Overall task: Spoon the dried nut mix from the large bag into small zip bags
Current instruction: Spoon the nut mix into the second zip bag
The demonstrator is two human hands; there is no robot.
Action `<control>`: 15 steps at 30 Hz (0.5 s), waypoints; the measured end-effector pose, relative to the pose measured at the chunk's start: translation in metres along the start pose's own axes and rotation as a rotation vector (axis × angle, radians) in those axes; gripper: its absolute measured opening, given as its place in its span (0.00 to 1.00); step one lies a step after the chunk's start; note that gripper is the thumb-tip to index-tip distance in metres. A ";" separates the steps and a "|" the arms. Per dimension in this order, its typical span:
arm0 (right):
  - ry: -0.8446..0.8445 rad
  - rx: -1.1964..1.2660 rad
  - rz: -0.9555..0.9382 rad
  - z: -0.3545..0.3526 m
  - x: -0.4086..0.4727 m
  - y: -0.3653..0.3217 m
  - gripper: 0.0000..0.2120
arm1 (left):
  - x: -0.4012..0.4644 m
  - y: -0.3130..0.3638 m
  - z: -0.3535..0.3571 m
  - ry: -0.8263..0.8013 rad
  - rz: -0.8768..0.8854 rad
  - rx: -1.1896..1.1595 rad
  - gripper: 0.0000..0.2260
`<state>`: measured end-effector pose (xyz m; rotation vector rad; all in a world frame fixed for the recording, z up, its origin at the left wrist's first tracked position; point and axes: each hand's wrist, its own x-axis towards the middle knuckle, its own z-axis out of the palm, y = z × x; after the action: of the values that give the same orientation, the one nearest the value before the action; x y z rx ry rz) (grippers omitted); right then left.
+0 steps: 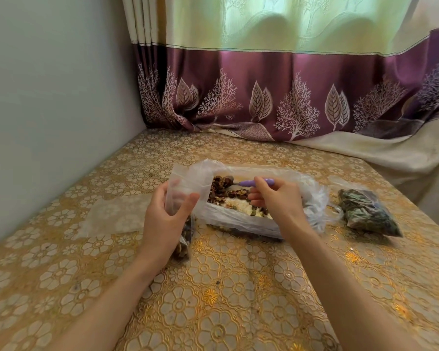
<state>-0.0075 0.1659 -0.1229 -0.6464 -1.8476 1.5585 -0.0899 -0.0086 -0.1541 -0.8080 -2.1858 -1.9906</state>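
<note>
Purple-handled spoon point(249, 183) is pinched in the right hand point(276, 198), its bowl over nut mix point(226, 192) in the large bag point(238, 219). Left hand point(162, 219) grips a small zip bag point(180, 191) beside it on the table point(213, 300).

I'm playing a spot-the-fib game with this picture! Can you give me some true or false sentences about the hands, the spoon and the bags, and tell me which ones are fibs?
1. The right hand holds a purple-handled spoon. True.
2. The spoon's bowl is empty. False: it carries a heap of nut mix over the large bag.
3. The left hand holds a small zip bag with its mouth up. True.
4. The small zip bag in the left hand is full to the top. False: nuts show only near its bottom; the upper part looks empty.
5. A filled bag lies on the table to the right of the large bag. True.
6. The tablecloth is plain blue. False: it is golden with a flower pattern.
</note>
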 end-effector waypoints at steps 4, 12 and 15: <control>-0.085 0.104 0.073 -0.003 -0.001 -0.001 0.12 | 0.000 0.000 0.001 0.001 -0.001 -0.008 0.28; -0.052 0.259 0.189 -0.013 -0.003 -0.007 0.16 | 0.001 -0.002 0.001 0.006 0.009 0.000 0.30; -0.038 0.314 0.237 -0.016 -0.004 -0.011 0.22 | 0.002 -0.002 0.001 0.005 0.008 -0.005 0.31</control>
<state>0.0072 0.1715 -0.1106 -0.7109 -1.5474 1.9763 -0.0918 -0.0075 -0.1553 -0.8102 -2.1732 -1.9929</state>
